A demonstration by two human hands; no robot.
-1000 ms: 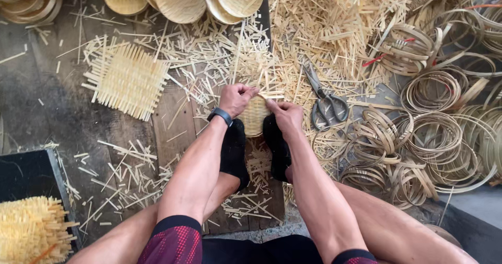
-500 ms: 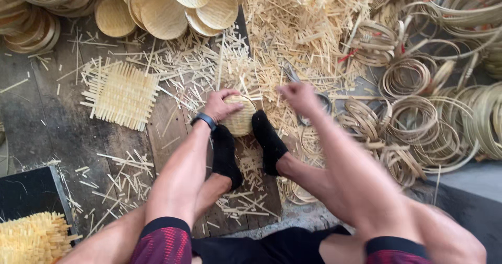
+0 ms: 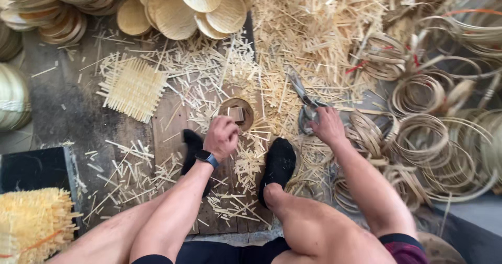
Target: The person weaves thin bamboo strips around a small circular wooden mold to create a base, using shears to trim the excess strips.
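Nearest us, at 6 o'clock, our 2 bare knees frame the view, and just beyond them our 2 black-socked feet (image 3: pixel 278 162) rest on the wooden board (image 3: pixel 172 123) laid on the floor. Our left hand (image 3: pixel 222 136) sits near the centre, fingers curled into a loose fist; we cannot tell whether that grip has anything inside it. Just past its knuckles, toward 12 o'clock, a small wooden block (image 3: pixel 238 113) stands on a round dark disc (image 3: pixel 248 122), close to the fist, though we cannot tell if they touch. Out at 2 o'clock from the block, our right hand (image 3: pixel 327 125) lies on the handles of the metal shears (image 3: pixel 303 99), its grip wrapped over them while the blades lie on the bamboo offcuts (image 3: pixel 314 39) and point toward 11 o'clock. We judge the step in hand to be taking up the shears beside the block; lifting them cleanly calls for a firm hold through the handle loops. At 9 o'clock lies a square woven mat (image 3: pixel 133 89), at 3 o'clock a heap of bamboo rings (image 3: pixel 423 133), and farthest off, at 12 o'clock, stacked round woven trays (image 3: pixel 193 8).
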